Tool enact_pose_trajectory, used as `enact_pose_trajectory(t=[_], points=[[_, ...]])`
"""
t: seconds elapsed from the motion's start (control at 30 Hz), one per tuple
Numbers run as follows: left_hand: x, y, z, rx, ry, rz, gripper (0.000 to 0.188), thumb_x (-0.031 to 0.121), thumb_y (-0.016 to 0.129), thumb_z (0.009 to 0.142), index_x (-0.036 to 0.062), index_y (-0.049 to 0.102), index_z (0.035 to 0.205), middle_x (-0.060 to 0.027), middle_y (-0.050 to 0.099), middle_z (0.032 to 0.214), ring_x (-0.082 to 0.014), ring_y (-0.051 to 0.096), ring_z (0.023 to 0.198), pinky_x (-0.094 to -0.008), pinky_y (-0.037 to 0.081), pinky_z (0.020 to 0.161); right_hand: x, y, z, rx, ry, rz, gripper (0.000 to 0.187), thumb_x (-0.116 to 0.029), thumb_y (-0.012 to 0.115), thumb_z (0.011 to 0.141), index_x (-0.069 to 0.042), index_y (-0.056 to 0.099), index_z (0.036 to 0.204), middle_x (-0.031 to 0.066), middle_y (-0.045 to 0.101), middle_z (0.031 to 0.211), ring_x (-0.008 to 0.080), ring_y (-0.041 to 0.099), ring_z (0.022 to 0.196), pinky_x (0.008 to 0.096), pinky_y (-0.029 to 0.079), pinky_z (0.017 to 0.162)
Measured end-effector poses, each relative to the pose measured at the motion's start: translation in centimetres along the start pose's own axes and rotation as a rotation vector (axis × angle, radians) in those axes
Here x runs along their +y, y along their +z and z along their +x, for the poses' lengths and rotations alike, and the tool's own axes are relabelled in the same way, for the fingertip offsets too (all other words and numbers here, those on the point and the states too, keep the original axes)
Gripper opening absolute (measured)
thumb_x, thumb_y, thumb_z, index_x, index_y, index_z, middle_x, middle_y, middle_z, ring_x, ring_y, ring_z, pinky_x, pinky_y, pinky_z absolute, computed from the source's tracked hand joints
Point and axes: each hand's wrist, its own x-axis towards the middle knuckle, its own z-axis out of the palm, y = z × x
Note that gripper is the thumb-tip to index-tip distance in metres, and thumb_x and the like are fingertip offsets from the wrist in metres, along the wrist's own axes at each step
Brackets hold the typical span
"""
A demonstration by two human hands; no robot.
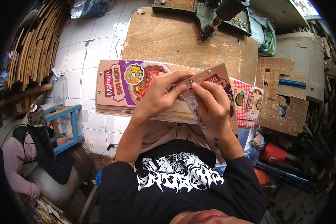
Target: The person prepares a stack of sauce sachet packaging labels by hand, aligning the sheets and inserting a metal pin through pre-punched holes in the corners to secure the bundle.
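Note:
A brown printed hanging sign (223, 76) with metal eyelets along its edge is tilted up between my hands. My left hand (156, 94) is closed on its left corner, the thumb and forefinger beside an eyelet (190, 80). Over the sign's printed face, my right hand (215, 100) pinches at that same corner. A thin, curved, pale wire (201, 79) shows at the right fingertips; its lower end is hidden by them. Beneath the left hand lies a stack of similar printed signs (115, 89), brown and purple with a food picture.
A wooden worktop (156, 37) lies ahead, bearing a dark hand press (209, 30) and trays of small metal parts (239, 23). Red-checked printed sheets (246, 121) and cut cardboard (283, 93) are at right. A blue frame (74, 125) stands at left, near stacked boards (35, 41).

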Motion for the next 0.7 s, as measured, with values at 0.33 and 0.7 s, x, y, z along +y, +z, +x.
enact_pose_trajectory(t=[0.33, 0.7], points=[[-1.0, 0.1, -0.2, 0.044, -0.023, -0.02, 0.032, 0.003, 0.063, 0.089, -0.0067, 0.061, 0.12, -0.019, 0.071, 0.099, -0.0174, 0.07, 0.088, -0.0286, 0.055, 0.075, -0.6, 1.3, -0.4, -0.016, 0.042, -0.067, 0.035, 0.009, 0.065, 0.067, 0.0, 0.07, 0.101, 0.013, 0.064, 0.093, 0.0265, 0.06, 0.07, 0.0354, 0.049, 0.063], [-1.2, 0.5, -0.3, 0.064, -0.023, -0.144, 0.028, 0.001, 0.063, 0.091, -0.0085, 0.062, 0.117, -0.0147, 0.072, 0.102, -0.015, 0.07, 0.088, -0.0265, 0.057, 0.074, 0.4, 1.5, -0.8, 0.062, -0.075, -0.031, 0.035, 0.008, 0.066, 0.067, 0.001, 0.07, 0.101, 0.0125, 0.065, 0.092, 0.0247, 0.062, 0.071, 0.0332, 0.049, 0.061]])
